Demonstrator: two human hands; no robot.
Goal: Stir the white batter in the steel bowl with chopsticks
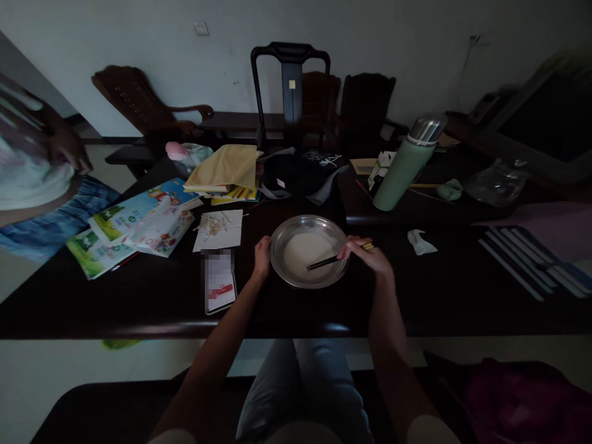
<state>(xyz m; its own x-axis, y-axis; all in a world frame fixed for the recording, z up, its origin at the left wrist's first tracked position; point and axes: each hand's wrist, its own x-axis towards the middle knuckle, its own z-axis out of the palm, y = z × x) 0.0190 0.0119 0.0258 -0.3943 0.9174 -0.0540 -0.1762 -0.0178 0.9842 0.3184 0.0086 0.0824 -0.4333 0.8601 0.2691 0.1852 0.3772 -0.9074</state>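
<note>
A wide metal basin (285, 272) stands on the dark table in front of me, with a whitish, pale mixture (305, 250) inside. My left hand (262, 256) grips the basin's left rim. Over the right rim, my right hand (365, 251) is closed around a pair of dark chopsticks (326, 263) with gold-coloured ends. Their tips slant down to the left into the pale mixture. Left of my left hand lies a phone (220, 299) with a lit, partly blurred screen. Beyond it, thin pale sticks (213, 225) are scattered on a white paper sheet (234, 229).
A tissue pack (160, 231) rests on colourful booklets (104, 256) at left, near a standing person (37, 166). Behind the basin are yellow envelopes (224, 169) and a dark bag (291, 176). To the right stand a green thermos (404, 172), a crumpled tissue (420, 242) and stacked books (522, 262).
</note>
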